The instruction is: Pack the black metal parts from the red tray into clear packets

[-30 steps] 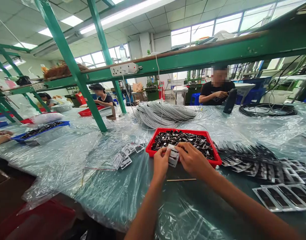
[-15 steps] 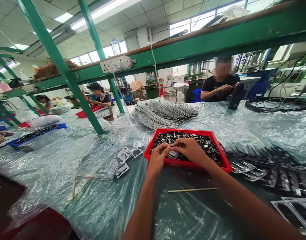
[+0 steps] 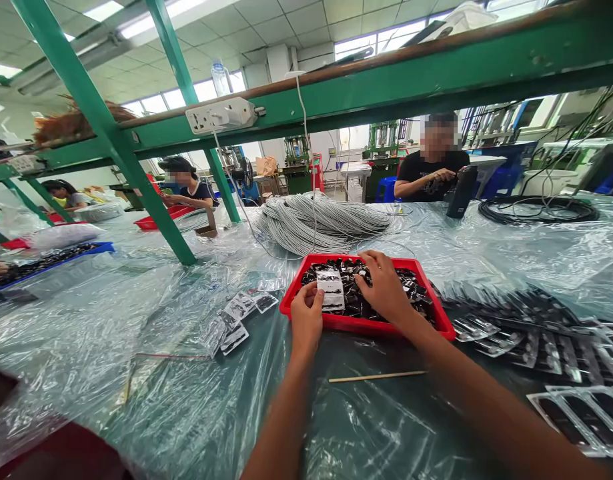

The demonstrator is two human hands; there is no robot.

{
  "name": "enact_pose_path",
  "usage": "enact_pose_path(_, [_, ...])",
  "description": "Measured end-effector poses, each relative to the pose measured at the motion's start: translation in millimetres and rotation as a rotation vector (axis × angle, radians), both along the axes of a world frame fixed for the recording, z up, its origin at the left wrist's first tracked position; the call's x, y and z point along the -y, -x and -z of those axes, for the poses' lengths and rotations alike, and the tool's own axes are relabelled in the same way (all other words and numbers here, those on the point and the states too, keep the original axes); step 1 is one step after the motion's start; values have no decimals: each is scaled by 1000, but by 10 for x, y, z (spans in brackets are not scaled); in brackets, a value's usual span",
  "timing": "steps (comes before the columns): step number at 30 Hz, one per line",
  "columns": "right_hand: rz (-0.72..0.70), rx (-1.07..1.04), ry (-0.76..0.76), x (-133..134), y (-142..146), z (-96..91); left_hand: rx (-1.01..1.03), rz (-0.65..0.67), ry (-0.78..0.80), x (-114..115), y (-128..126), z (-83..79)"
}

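Observation:
Between the thumb and fingers of my left hand [image 3: 307, 313] is a white printed card [image 3: 331, 291] with dark markings, held upright over the front left of the red tray [image 3: 371, 327]. Many small black pieces with shiny metal parts [image 3: 359, 303] fill that tray; their exact kind is too small to tell. My right hand [image 3: 383, 285] is over the tray's middle, fingers apart and reaching down to the black pieces. Nothing shows in its grasp. Several similar printed cards [image 3: 235, 337] lie on the plastic-covered table to the left.
A thin wooden stick [image 3: 376, 377] lies in front of the tray. Rows of black packaged pieces [image 3: 536, 333] spread at right. Behind the tray sits a coil of grey cable [image 3: 321, 223]. A green shelf frame [image 3: 336, 107] crosses above. Co-workers [image 3: 431, 173] sit across the table.
Both hands were together over the tray, fingertips meeting at a small piece. Now they are apart: the left holds the printed card up, and the right has opened over the black pieces.

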State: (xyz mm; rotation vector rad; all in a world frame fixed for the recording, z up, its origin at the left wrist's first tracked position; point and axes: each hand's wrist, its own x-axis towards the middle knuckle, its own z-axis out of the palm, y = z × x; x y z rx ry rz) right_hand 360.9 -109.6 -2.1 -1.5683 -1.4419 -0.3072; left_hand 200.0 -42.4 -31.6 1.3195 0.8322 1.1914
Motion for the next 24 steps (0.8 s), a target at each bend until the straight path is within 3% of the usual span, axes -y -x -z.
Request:
enact_pose_path(3, [-163,269,-11,17,232,51,62,-44,28,47,-33,25])
enact_pose_path(5, [-223,320,19,18,364,93,144,-29,69,70,-50,32])
enact_pose_path(9, [-268,149,12,23,419,105,232,7,83,82,-33,-15])
enact_pose_path(15, [-349,-150,137,70,248,-46,76,167,-67,53,47,-118])
enact_pose_path(17, [-341,-194,172,63,215,-45,1,138,-110,43,55,-117])
enact_pose_path(19, [-295,-266,171,38,196,-9,-84,26,-150,25,60,-99])
enact_pose_path(22, [-143,-331,85,-1,172,42,-151,-145,-160,-21,81,-67])
enact_pose_path(24, [-25,-267,19,-6,169,34,-136,-180,-144,-52,102,-53])
